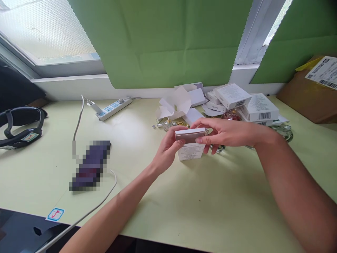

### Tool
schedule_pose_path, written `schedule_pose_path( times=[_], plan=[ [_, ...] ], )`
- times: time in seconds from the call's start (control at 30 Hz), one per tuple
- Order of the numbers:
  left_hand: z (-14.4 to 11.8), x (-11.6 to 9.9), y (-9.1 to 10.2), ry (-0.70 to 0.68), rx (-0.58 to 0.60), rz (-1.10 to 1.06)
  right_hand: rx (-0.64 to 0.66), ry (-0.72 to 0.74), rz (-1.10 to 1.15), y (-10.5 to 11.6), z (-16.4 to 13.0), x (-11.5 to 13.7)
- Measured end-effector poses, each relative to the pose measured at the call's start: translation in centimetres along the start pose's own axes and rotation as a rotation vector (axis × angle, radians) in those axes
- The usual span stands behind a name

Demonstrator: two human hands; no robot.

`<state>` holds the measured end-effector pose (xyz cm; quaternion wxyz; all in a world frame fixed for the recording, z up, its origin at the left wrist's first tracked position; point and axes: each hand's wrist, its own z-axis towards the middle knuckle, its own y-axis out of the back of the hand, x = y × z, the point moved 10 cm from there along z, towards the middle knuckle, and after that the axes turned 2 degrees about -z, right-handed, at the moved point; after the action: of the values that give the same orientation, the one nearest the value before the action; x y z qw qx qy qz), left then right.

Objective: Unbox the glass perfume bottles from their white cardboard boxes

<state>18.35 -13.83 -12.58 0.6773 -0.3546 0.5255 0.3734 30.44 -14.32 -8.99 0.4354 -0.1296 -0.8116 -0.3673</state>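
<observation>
A small white carton [190, 150] with fine print on its front stands upright near the middle of the pale green table [184, 211]. My left hand [166, 151] grips its left side. My right hand [223, 133] reaches in from the right, with fingers on the carton's top flap and right side. Behind my hands lie small glass bottles with gold parts [172, 123] and a reddish one [231, 115], partly hidden by my right hand.
A pile of white barcoded boxes [259, 107] and unfolded card inserts [175, 103] sits at the back. A power strip [113, 108] with a white cable, a blurred dark device [91, 165] and a black headset [19, 128] are on the left. A brown parcel [310, 95] stands far right.
</observation>
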Motion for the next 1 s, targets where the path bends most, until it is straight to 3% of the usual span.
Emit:
schedule_pose_path(
  times=[1.0],
  plan=[
    [-0.09, 0.40, -0.41, 0.012, 0.016, -0.002, 0.008, -0.024, -0.005, -0.15, 0.16, -0.27]
  ],
)
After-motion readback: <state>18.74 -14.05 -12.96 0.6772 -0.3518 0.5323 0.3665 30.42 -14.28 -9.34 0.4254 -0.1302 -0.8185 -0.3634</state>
